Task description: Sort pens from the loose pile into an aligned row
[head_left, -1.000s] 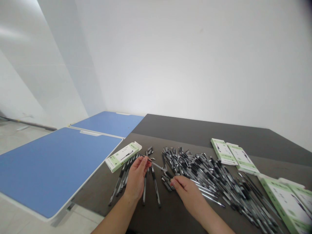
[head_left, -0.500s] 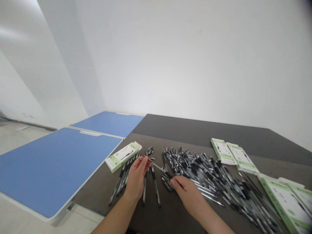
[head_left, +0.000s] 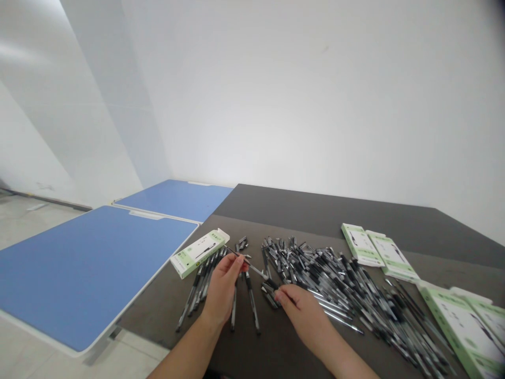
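Note:
A slim dark pen (head_left: 257, 270) slants down to the right between my hands. The thumb and fingers of my left hand (head_left: 221, 287) pinch its upper part. At the lower end, near a black section, my right hand (head_left: 303, 308) has its fingers closed on it; whether that end is a separate part I cannot make out. Just left of my left hand lies a row of pens (head_left: 195, 289), partly under a green and white pen box (head_left: 200, 252). Single pens (head_left: 253, 305) lie between my forearms. A few short dark pieces (head_left: 269, 296), perhaps caps, lie beside my right fingertips.
A large heap of loose pens and parts (head_left: 335, 279) spreads across the dark table (head_left: 284, 210) to the right. More green and white boxes (head_left: 363, 245) lie behind it, and others (head_left: 465, 326) at the right edge. Blue tables (head_left: 90, 263) adjoin on the left.
Both hands stay almost in place, with the pen still between them. The left fingers shift very slightly to the right; the pens and boxes around look unchanged.

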The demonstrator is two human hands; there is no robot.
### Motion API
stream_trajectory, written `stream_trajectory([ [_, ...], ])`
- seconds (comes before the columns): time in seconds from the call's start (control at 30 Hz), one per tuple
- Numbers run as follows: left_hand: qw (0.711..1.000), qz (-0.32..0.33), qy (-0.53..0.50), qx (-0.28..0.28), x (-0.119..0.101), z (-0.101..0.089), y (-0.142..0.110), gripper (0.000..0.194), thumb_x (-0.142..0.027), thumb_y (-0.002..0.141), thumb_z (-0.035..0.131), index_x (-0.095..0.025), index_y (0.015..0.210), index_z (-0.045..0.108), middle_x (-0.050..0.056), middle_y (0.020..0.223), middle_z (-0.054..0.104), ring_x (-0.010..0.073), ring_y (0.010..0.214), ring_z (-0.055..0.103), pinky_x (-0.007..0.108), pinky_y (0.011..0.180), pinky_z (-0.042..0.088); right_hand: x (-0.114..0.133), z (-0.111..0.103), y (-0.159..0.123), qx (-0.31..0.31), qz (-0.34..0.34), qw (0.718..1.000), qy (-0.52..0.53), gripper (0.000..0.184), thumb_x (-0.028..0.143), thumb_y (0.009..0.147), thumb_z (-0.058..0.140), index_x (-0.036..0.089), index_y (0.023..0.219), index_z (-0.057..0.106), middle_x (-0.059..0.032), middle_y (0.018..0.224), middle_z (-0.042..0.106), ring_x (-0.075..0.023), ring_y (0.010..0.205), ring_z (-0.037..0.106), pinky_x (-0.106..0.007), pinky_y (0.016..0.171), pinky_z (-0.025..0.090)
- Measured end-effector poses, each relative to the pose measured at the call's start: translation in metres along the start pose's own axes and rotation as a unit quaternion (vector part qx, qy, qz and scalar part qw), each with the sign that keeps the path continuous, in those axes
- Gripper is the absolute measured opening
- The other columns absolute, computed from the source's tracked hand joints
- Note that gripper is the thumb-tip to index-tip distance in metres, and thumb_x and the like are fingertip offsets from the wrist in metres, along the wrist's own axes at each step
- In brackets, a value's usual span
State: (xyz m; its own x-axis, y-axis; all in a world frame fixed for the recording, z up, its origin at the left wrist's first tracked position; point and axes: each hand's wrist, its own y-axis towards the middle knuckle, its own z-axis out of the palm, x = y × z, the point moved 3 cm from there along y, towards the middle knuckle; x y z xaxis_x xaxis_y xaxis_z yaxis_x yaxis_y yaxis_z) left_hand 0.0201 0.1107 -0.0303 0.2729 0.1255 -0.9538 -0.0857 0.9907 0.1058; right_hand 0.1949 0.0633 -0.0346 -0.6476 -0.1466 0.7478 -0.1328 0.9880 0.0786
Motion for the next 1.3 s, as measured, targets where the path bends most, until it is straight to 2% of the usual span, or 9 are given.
stream_trajectory([
  [0.1,0.992,-0.02,0.075,0.097,-0.006,0.014,-0.008,0.017,-0.031,0.073,0.065,-0.017,0.082,0.07,0.004,0.082,0.068,0.0165,0.078,0.059,0.025,0.077,0.044,0.003,0.0,-0.001,-0.005,-0.012,0.999,0.03,0.03,0.037,0.087,0.04,0.019,0.069,0.057,-0.0002,0.068,0.058,-0.0159,0.066,0.052,-0.026,0.061,0.034],
  [0.17,0.987,-0.026,0.09,0.13,-0.01,0.019,-0.011,0.023,-0.032,0.074,0.062,-0.018,0.091,0.07,0.006,0.089,0.07,0.0186,0.082,0.061,0.028,0.08,0.044,0.005,-0.001,-0.002,-0.009,-0.017,0.997,0.069,0.031,0.038,0.088,0.039,0.019,0.071,0.057,-0.0003,0.069,0.058,-0.0155,0.067,0.052,-0.025,0.062,0.036],
  [0.3,0.982,0.026,0.187,0.025,-0.016,0.003,0.001,0.027,-0.034,0.074,0.06,-0.022,0.097,0.068,0.005,0.089,0.07,0.0203,0.08,0.061,0.03,0.078,0.044,0.006,-0.006,-0.003,-0.03,-0.001,0.988,0.149,0.034,0.043,0.088,0.039,0.017,0.078,0.06,-0.0012,0.072,0.059,-0.0153,0.07,0.053,-0.024,0.063,0.038],
  [0.4,0.93,0.102,0.352,-0.025,-0.02,-0.014,0.018,0.017,-0.032,0.072,0.061,-0.022,0.083,0.07,0.005,0.083,0.068,0.0225,0.08,0.059,0.033,0.079,0.041,0.002,-0.007,-0.002,-0.051,0.023,0.981,0.186,0.036,0.047,0.087,0.04,0.017,0.08,0.061,0.0001,0.068,0.056,-0.0138,0.064,0.05,-0.023,0.058,0.036],
  [0.63,0.815,0.123,0.565,0.044,-0.014,-0.023,0.041,0.018,-0.027,0.079,0.05,-0.019,0.075,0.066,0.006,0.078,0.065,0.0211,0.076,0.057,0.03,0.07,0.039,-0.004,-0.006,0.0,-0.067,0.039,0.973,0.218,0.04,0.051,0.085,0.04,0.018,0.079,0.061,0.0027,0.061,0.047,-0.012,0.054,0.042,-0.023,0.051,0.033],
  [0.9,0.774,0.138,0.612,0.088,-0.01,-0.014,0.05,0.02,-0.026,0.082,0.047,-0.019,0.082,0.066,0.007,0.081,0.065,0.0214,0.078,0.058,0.031,0.071,0.039,-0.005,-0.008,0.002,-0.078,0.037,0.969,0.233,0.038,0.049,0.086,0.04,0.017,0.079,0.06,0.0033,0.06,0.043,-0.0114,0.052,0.04,-0.022,0.048,0.032],
  [1.03,0.746,0.17,0.624,0.16,-0.003,-0.004,0.062,0.018,-0.022,0.082,0.049,-0.021,0.087,0.066,0.008,0.09,0.064,0.0207,0.087,0.056,0.031,0.082,0.038,-0.006,-0.006,0.003,-0.079,0.035,0.969,0.231,0.04,0.05,0.086,0.039,0.017,0.077,0.06,0.0031,0.059,0.043,-0.0115,0.052,0.04,-0.022,0.048,0.032],
  [1.13,0.726,0.186,0.628,0.21,0.003,0.004,0.07,0.011,-0.019,0.077,0.057,-0.02,0.08,0.067,0.009,0.092,0.063,0.0232,0.093,0.054,0.036,0.089,0.034,-0.006,-0.007,0.003,-0.085,0.035,0.97,0.223,0.04,0.051,0.085,0.04,0.017,0.078,0.061,0.0031,0.059,0.045,-0.012,0.052,0.041,-0.023,0.049,0.033],
  [1.3,0.736,0.193,0.603,0.241,0.005,0.012,0.076,0.011,-0.013,0.074,0.059,-0.018,0.064,0.064,0.009,0.082,0.063,0.0254,0.095,0.053,0.04,0.093,0.029,-0.006,-0.009,0.004,-0.09,0.039,0.971,0.216,0.039,0.05,0.086,0.04,0.018,0.077,0.061,0.0036,0.059,0.045,-0.0124,0.053,0.042,-0.024,0.051,0.034],
])
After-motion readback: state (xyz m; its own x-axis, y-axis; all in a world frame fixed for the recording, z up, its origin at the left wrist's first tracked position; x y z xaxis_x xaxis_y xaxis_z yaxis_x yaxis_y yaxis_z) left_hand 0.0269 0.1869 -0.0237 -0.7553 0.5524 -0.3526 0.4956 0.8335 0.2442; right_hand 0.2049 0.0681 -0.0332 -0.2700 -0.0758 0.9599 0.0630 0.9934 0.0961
